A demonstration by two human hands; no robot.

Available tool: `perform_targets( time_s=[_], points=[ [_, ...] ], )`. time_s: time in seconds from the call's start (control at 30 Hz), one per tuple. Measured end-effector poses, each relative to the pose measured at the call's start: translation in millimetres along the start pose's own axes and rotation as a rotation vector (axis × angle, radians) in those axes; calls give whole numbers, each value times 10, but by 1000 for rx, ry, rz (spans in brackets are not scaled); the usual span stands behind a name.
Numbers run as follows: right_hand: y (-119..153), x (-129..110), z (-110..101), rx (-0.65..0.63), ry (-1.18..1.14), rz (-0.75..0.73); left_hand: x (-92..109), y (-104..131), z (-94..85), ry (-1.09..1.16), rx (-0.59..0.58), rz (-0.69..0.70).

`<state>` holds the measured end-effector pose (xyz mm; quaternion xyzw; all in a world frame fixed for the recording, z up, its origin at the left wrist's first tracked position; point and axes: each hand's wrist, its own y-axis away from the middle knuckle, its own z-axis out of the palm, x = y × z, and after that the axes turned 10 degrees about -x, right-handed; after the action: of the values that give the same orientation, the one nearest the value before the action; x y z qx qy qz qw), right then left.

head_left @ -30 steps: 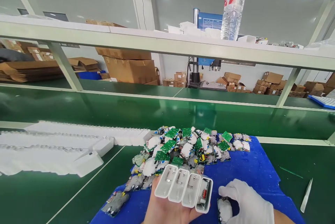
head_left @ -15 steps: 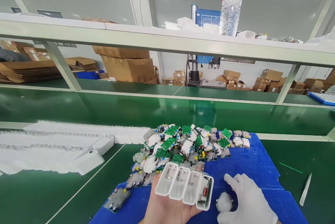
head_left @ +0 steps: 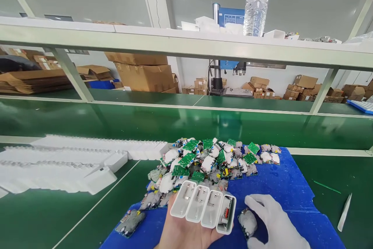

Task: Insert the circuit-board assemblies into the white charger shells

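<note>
My bare left hand (head_left: pixel 189 227) holds up a joined row of several white plastic cases (head_left: pixel 201 206), their open sides toward me. The rightmost case has a circuit board (head_left: pixel 225 216) with a red part inside. In the others I see only small metal contacts. My right hand (head_left: pixel 275 222), in a white glove, curls its thumb and fingers around the edges of a circuit board (head_left: pixel 247 222) topped with a whitish-grey lump. That board tilts just above the blue sheet (head_left: pixel 272 185). Behind both hands lies a pile of similar boards (head_left: pixel 204 159), some showing green undersides.
Rows of white cases (head_left: pixel 58 171) lie at the left of the green bench (head_left: pixel 116 121). One lone board (head_left: pixel 130 222) rests near the sheet's left edge. White tweezers (head_left: pixel 344 213) and a thin green strip (head_left: pixel 326 187) lie at right. A shelf (head_left: pixel 175 45) crosses above, bearing a water bottle (head_left: pixel 258 4).
The right hand's fingers have come in on the lumped board, which has tilted and shifted slightly left. The left hand with the cases has moved a little left.
</note>
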<state>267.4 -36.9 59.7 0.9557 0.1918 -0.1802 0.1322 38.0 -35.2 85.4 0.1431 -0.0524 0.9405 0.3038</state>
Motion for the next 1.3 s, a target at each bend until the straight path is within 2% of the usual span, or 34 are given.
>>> perform_targets(
  time_s=[0.07, 0.13, 0.23, 0.33, 0.47, 0.57, 0.7, 0.83, 0.9, 1.03, 1.13, 1.3],
  points=[
    [-19, -85, 20, -27, 14, 145, -1, 0, 22, -25, -6, -22],
    [-40, -131, 66, -33, 37, 193, -5, 9, 49, -48, -32, -57],
    [-44, -102, 117, 47, 10, 122, -21, 33, 59, -90, -86, -90],
    [-18, -20, 76, 91, -38, 70, -34, 60, 25, -125, -111, -85],
    [-7, 24, -33, 106, -1, 117, -43, 67, 18, -96, -73, -37],
    [-38, 20, -41, 169, -111, 32, -47, 45, 65, -40, -49, 23],
    [-82, 47, 22, 267, -339, -62, -68, 3, 53, -9, -66, 68],
    [-81, 91, 133, 280, -415, -83, -131, -32, -55, -24, -143, 111],
    [-58, 99, 192, 265, -439, -112, -173, -41, -82, -42, -172, 88],
    [-6, 80, 239, 253, -427, -198, -239, -35, -56, -92, -174, 7],
    [12, 44, 219, 278, -367, -253, -246, -24, -33, -121, -189, 15],
    [122, -22, 160, 423, -203, -255, -224, -16, -31, -149, -221, 51]
  ],
)
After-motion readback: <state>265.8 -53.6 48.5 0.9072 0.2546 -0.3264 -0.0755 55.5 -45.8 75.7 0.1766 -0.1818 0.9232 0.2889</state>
